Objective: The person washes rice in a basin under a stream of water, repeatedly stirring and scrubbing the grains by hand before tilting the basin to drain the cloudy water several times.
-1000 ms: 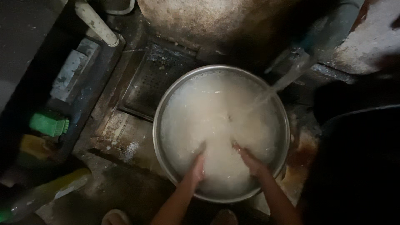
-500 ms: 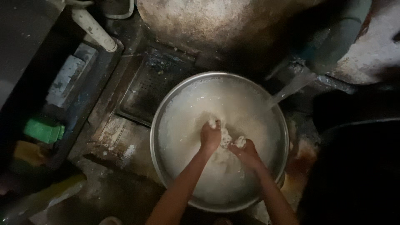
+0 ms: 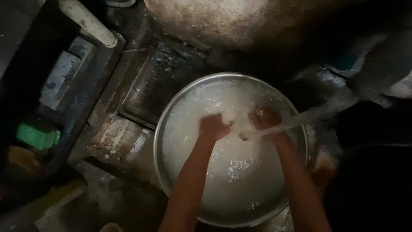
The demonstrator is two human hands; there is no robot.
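Note:
A large round metal basin (image 3: 165,129) stands on the wet floor, filled with cloudy white water and rice (image 3: 240,180). My left hand (image 3: 213,126) and my right hand (image 3: 265,118) are raised together over the middle of the basin, fingers closed around clumps of wet rice. A stream of water (image 3: 317,114) runs in from the right and strikes the water beside my right hand. Both forearms reach in from the bottom edge.
A dark metal floor grate (image 3: 165,81) lies left of the basin. A white pipe (image 3: 88,21) runs at top left. A green block (image 3: 37,136) and a yellow object (image 3: 64,191) sit at the far left. A large dark container (image 3: 377,180) stands on the right.
My hands came up out of the near side of the basin and moved to the middle, closing on rice. The view shifted slightly, so the basin sits lower in the frame.

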